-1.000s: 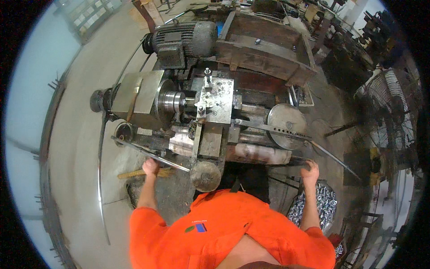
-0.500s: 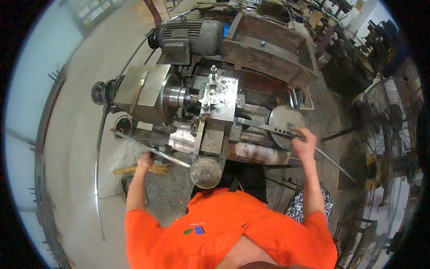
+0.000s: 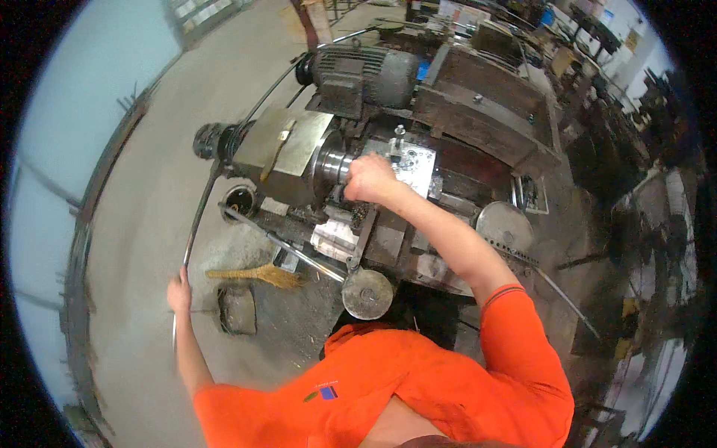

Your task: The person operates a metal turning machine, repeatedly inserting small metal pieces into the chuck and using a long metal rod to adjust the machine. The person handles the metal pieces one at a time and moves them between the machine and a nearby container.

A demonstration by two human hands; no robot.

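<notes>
On the far left my left hand (image 3: 179, 293) is closed around a long metal rod (image 3: 196, 231), dark above and shiny below, which runs up to the headstock's left end. My right hand (image 3: 370, 178) reaches over the lathe, its fingers curled between the steel spindle chuck (image 3: 333, 164) and the metal tool block (image 3: 415, 168). What those fingers hold, if anything, is hidden. A second lever (image 3: 280, 243) slants down to a round handwheel disc (image 3: 367, 293) in front of me.
A larger disc (image 3: 505, 226) with a perforated bar stands at the right. Behind the tool block are an electric motor (image 3: 373, 75) and a rusty metal trough (image 3: 478, 112). A straw broom (image 3: 258, 275) and a dustpan (image 3: 237, 310) lie on the floor at left.
My left hand has moved left from beside the slanted lever onto the long rod. My right hand has left the perforated bar at the right disc and reached in to the chuck.
</notes>
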